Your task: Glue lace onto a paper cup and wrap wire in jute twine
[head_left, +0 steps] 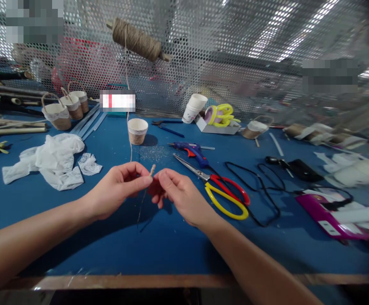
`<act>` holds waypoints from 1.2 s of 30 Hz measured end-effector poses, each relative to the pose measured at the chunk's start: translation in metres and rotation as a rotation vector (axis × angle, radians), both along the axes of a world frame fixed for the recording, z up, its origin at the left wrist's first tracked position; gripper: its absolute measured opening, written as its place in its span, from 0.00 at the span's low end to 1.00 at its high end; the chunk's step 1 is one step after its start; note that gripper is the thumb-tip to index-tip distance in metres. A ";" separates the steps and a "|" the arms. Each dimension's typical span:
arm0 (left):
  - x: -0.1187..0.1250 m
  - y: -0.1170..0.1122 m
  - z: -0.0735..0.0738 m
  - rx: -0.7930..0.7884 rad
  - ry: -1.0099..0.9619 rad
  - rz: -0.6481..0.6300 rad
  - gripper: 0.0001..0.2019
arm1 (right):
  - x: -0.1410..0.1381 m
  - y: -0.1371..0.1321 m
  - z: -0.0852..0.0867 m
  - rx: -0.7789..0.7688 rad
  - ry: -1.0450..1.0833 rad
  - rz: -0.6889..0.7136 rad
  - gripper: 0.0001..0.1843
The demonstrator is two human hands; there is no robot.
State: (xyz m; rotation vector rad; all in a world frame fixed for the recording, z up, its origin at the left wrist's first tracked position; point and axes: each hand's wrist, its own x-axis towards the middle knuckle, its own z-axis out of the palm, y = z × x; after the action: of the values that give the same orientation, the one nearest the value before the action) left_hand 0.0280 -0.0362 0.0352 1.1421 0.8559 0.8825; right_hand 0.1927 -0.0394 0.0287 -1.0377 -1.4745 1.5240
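My left hand (120,186) pinches a short piece of twine (153,169) between thumb and forefinger, its tip pointing up. A thin dark wire (140,206) hangs below these fingers. From the spool of twine (136,39) on the mesh panel, a strand (127,72) runs down to my left hand. My right hand (182,195) is close beside it, thumb and fingers pressed together; what they hold is hidden. Beyond my hands stands a small white-lined cup wrapped in twine (137,136).
Scissors (209,178) and a blue glue gun (192,151) lie right of my hands. White lace (49,156) and handled cups (59,116) are left. A black cord (267,195) and purple power strip (327,218) lie right. Mesh panel (184,55) rises behind.
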 end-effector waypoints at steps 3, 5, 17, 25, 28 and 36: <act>0.001 0.001 -0.001 -0.039 -0.114 0.012 0.11 | -0.003 -0.001 -0.003 -0.016 0.061 0.086 0.13; 0.001 0.001 -0.001 -0.071 -0.137 0.017 0.11 | -0.003 -0.002 -0.004 -0.026 0.094 0.089 0.09; -0.004 0.003 0.000 -0.066 -0.075 -0.030 0.10 | 0.002 -0.004 0.010 -0.017 -0.017 0.115 0.07; -0.007 0.003 0.000 0.053 0.020 -0.005 0.07 | 0.005 -0.004 0.007 0.010 -0.091 0.082 0.07; -0.005 0.002 0.000 0.052 0.037 0.048 0.07 | 0.004 -0.005 0.007 0.009 -0.097 0.071 0.07; 0.003 0.003 -0.005 -0.010 -0.021 0.156 0.09 | -0.002 -0.008 0.007 0.116 -0.195 -0.067 0.05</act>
State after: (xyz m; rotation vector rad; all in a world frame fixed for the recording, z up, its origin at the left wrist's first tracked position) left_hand 0.0311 -0.0330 0.0301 1.0663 0.9404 1.0158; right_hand 0.1903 -0.0470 0.0357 -1.1800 -1.6240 1.3043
